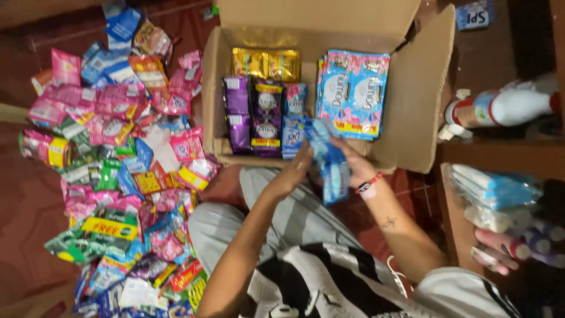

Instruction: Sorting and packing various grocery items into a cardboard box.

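Lap: grey trousers and a striped top at 6 o'clock, nearest.
Left hand (292,172): closed on the lower end of a strip of blue sachets (329,162).
Right hand (356,165): gripping the same strip from 3 o'clock; red bead bracelet (369,184) at the wrist.
Handling: best kept flat, both ends pinched, edges squared to the rows already standing.
Cardboard box (412,100): 12 o'clock, holding purple, gold and blue-pink packs, possibly fabric softener.
Loose sachet pile (118,165): 9 o'clock, on the floor.

floor (29,206): dark red tiles | right: brown wooden shelf (453,218), maybe 2 tiers | light: dim, warm
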